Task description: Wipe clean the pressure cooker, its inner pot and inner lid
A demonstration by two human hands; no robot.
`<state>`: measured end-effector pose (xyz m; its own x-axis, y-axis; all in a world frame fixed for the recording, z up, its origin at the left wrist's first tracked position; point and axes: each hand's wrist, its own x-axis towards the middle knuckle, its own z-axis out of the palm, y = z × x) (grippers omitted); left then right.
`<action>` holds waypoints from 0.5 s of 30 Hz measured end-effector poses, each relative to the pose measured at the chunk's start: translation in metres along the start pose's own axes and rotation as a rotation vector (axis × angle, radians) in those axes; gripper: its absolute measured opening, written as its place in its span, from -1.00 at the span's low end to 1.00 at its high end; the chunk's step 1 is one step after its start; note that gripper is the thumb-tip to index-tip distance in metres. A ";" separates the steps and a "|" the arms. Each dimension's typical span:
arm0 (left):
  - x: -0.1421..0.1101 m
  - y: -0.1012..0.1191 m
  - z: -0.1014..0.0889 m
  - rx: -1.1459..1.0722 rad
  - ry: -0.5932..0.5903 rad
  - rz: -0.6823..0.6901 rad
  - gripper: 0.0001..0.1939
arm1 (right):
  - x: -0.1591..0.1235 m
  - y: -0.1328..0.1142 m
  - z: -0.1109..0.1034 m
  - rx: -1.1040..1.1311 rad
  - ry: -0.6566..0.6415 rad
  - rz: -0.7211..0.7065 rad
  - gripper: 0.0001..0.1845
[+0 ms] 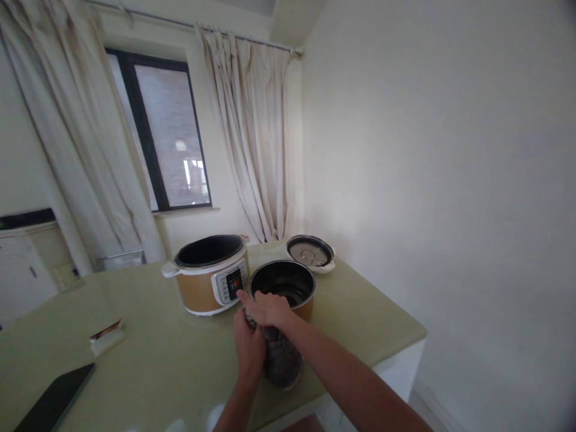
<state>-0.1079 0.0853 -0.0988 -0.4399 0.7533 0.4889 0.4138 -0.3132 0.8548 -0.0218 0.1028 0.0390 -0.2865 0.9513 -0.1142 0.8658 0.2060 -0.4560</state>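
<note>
My left hand (250,347) is closed around the upper end of a dark grey, soft-looking bundle (282,363), which hangs or rests at the table's near edge. My right hand (269,309) lies over the top of the same bundle, fingers bent, one digit stretched to the left. What exactly the bundle is does not show clearly, and the fingers hide its upper end. Just beyond the hands stands an inner pot (308,309) with a black inside. An electric cooker (195,291), lidless, with a control panel facing me, is to its left.
A round lid (310,251) lies upside down behind the pot. On the table (153,354), to the left, are a small packet (107,337) and a dark flat device (56,399). A wall (441,168) rises on the right; curtains (252,132) flank a window.
</note>
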 end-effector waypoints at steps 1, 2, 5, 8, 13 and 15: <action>0.000 -0.001 0.003 -0.027 0.008 0.011 -0.66 | 0.002 -0.001 -0.001 0.018 -0.009 0.008 0.25; 0.000 -0.003 0.005 -0.043 0.004 0.021 -0.68 | 0.004 -0.001 -0.001 0.032 -0.015 0.018 0.26; 0.002 -0.016 0.009 -0.002 -0.046 0.026 -0.67 | 0.007 -0.003 -0.002 0.055 -0.017 0.047 0.30; 0.003 -0.028 0.008 0.082 -0.100 -0.020 -0.61 | 0.009 -0.003 -0.002 0.063 -0.011 0.063 0.29; 0.003 -0.036 0.008 0.169 -0.082 -0.018 -0.63 | 0.011 -0.003 -0.001 0.073 0.020 0.060 0.26; 0.003 -0.039 0.008 0.181 -0.073 -0.007 -0.63 | 0.009 -0.003 -0.004 0.070 0.027 0.042 0.22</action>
<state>-0.1187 0.1041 -0.1321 -0.3868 0.7972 0.4636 0.5506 -0.2036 0.8096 -0.0252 0.1118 0.0428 -0.2382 0.9648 -0.1112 0.8461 0.1499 -0.5116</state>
